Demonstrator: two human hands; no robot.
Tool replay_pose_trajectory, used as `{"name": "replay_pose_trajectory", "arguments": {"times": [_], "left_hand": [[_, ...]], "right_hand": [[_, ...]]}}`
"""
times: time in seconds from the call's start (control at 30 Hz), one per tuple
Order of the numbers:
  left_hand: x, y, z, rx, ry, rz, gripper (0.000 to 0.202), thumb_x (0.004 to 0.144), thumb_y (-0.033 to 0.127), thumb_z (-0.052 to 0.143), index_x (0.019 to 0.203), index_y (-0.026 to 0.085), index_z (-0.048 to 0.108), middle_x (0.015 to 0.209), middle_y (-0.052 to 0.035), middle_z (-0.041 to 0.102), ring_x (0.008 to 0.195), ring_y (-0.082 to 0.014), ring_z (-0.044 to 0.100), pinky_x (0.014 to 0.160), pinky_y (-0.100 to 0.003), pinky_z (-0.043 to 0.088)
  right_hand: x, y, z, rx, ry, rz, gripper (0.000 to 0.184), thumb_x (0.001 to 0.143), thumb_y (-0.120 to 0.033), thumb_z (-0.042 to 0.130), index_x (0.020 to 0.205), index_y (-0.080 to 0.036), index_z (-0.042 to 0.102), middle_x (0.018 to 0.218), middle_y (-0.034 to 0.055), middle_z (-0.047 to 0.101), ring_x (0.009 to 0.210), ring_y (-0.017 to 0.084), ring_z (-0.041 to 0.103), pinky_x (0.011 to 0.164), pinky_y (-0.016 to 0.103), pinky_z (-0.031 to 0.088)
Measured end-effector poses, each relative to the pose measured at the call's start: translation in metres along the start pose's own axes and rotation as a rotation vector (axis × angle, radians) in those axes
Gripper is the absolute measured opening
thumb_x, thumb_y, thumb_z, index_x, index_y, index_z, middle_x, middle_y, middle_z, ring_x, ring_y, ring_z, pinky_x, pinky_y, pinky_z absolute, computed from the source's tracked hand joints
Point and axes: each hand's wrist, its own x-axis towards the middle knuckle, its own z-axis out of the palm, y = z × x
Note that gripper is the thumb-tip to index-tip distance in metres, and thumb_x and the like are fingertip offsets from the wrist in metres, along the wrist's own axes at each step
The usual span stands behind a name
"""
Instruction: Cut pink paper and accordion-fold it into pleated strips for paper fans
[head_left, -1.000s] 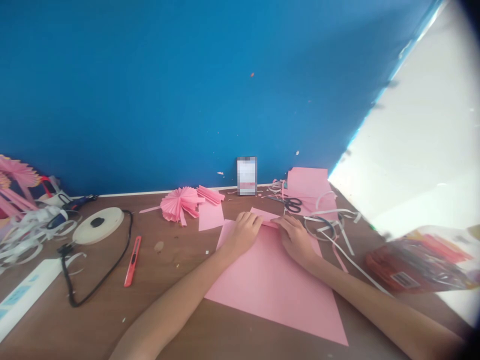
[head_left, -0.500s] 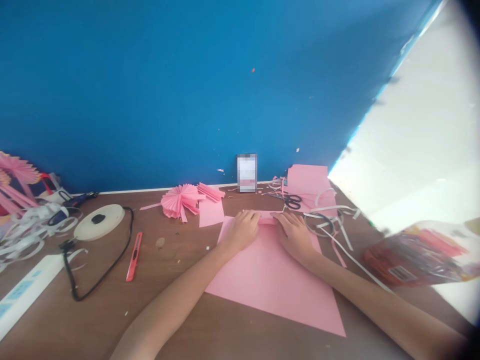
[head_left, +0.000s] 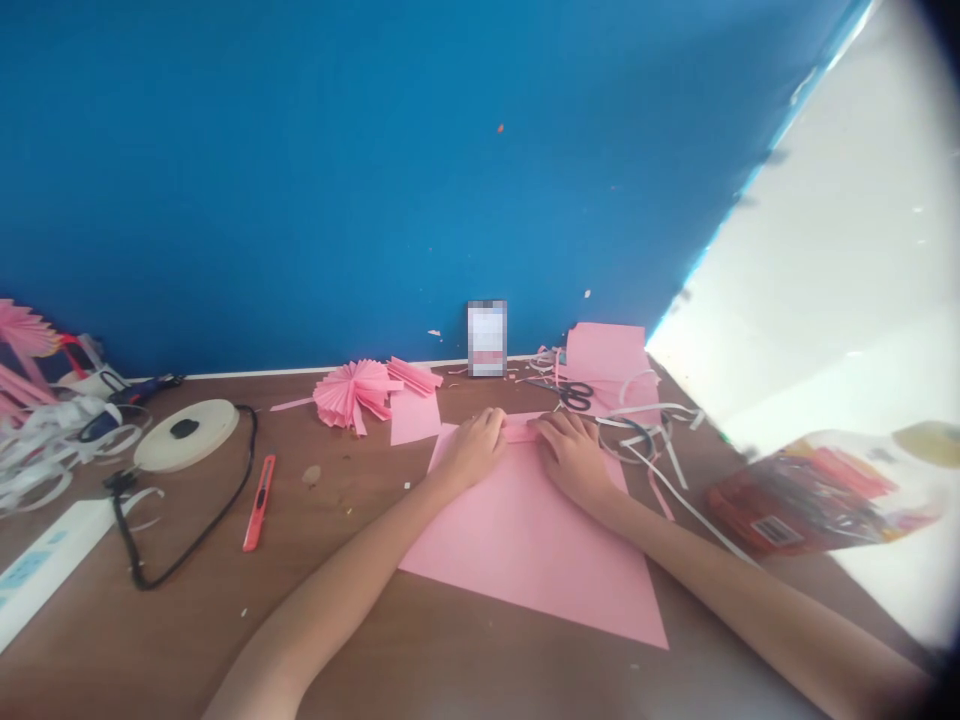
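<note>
Pressing on one large pink paper sheet (head_left: 525, 550), the left hand (head_left: 474, 448) and right hand (head_left: 574, 460) are lying nearly flat side by side, fingers lightly curled and gripping nothing, along its folded top edge (head_left: 521, 431). The sheet is resting on the brown surface (head_left: 187, 620). One pink paper fan (head_left: 352, 392) is sitting beyond the left hand, one pair of black-handled scissors (head_left: 575, 396) is lying beyond the right hand, and one red craft knife (head_left: 257, 503) is lying well left.

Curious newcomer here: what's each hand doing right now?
Left hand: open, pressing on the pink paper sheet.
Right hand: open, pressing on the same sheet.
</note>
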Motion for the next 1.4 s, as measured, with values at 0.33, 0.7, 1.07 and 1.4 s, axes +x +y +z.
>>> {"name": "replay_pose_trajectory", "arguments": {"times": [0.33, 0.7, 1.07, 1.4], "left_hand": [[0.0007, -0.0017, 0.0051, 0.191, 0.075, 0.105, 0.010, 0.091, 0.029, 0.051, 0.089, 0.019, 0.051, 0.093, -0.0055, 0.057, 0.091, -0.0230, 0.051, 0.078, -0.036, 0.040], [-0.0031, 0.0022, 0.0062, 0.290, 0.082, 0.176, 0.021, 0.095, 0.037, 0.049, 0.088, 0.019, 0.058, 0.090, -0.0060, 0.057, 0.090, -0.0229, 0.050, 0.077, -0.036, 0.039], [-0.0035, 0.0032, 0.0051, 0.185, 0.047, 0.145, 0.022, 0.097, 0.034, 0.045, 0.090, 0.019, 0.060, 0.094, -0.0067, 0.057, 0.092, -0.0212, 0.051, 0.080, -0.034, 0.043], [-0.0018, 0.0034, 0.0071, 0.099, 0.005, 0.123, 0.020, 0.097, 0.032, 0.045, 0.085, 0.019, 0.056, 0.090, -0.0046, 0.063, 0.088, -0.0201, 0.058, 0.074, -0.031, 0.042]], "right_hand": [[-0.0015, 0.0030, 0.0058, -0.002, -0.008, -0.005, 0.028, 0.092, -0.018, 0.045, 0.113, -0.022, 0.063, 0.107, 0.0075, 0.065, 0.102, 0.024, 0.050, 0.089, 0.038, 0.030], [-0.0026, 0.0006, 0.0050, -0.012, 0.023, -0.056, 0.032, 0.084, -0.010, 0.047, 0.111, -0.019, 0.062, 0.109, 0.0080, 0.067, 0.112, 0.024, 0.050, 0.102, 0.041, 0.024], [-0.0059, -0.0043, -0.0004, -0.021, 0.044, -0.171, 0.029, 0.086, -0.010, 0.046, 0.108, -0.018, 0.063, 0.109, 0.0082, 0.066, 0.102, 0.024, 0.053, 0.093, 0.038, 0.033], [-0.0050, -0.0035, 0.0003, -0.024, -0.039, -0.172, 0.021, 0.087, -0.011, 0.046, 0.098, -0.017, 0.063, 0.096, 0.0072, 0.062, 0.089, 0.022, 0.050, 0.078, 0.033, 0.034]]}}
